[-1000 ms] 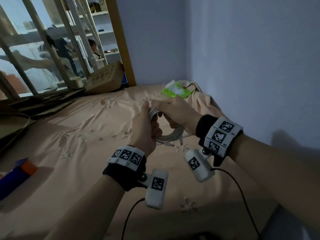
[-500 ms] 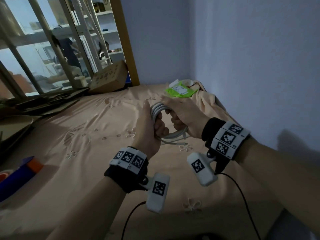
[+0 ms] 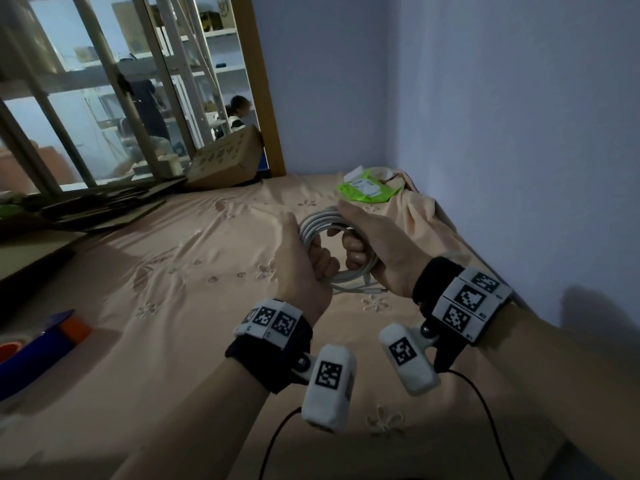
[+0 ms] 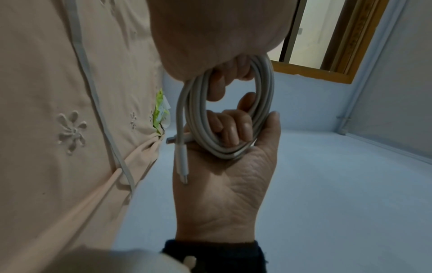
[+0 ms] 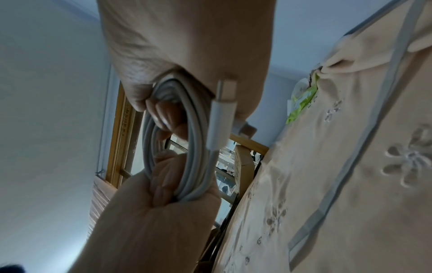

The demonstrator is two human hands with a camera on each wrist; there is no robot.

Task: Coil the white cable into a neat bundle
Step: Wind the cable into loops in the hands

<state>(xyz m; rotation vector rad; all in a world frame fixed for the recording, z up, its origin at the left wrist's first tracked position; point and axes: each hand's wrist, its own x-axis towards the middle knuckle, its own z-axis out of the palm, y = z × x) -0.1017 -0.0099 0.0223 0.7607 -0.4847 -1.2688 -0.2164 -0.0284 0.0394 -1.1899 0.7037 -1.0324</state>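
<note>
1. Several loops of thin white round-section cable (image 3: 334, 237), gathered into one ring, held in the air above the bed, between both hands.
2. Two plug ends visible: one white sleeve w/ metal tip (image 4: 182, 169) hanging loose off the ring on the near side; second plug (image 4: 171, 141) poking out sideways just behind it. Both ends free, not tucked, so bundle prob. not finished.
3. Left hand (image 3: 303, 268) curled round the ring's left side, fingers (image 5: 163, 182) through the hole, thumb outside. Firm wrap, nothing else in it. Likely there to stop loops springing apart.
4. Right hand (image 3: 379, 252) closed on the ring's opposite side, fingers (image 4: 230, 129) hooked through the centre from the other way, loops lying across the palm. Opposed grips keep the ring flat & round; guess: squaring up loops before tying off or setting down.
5. Below: peach bedsheet w/ embroidered flowers (image 3: 194, 271), bunched near the wall. Nothing of the ring touching it.
6. Further out: green plastic packet w/ white label (image 3: 367, 187) by the far corner, well apart from hands; brown cardboard box (image 3: 225, 162) leaning at the bed's far edge; blue-and-orange item (image 3: 52, 344) at left, too cut off to ID.
7. Risk, as a guess: loose plug ends catching or unwinding a loop once one hand lets go.
</note>
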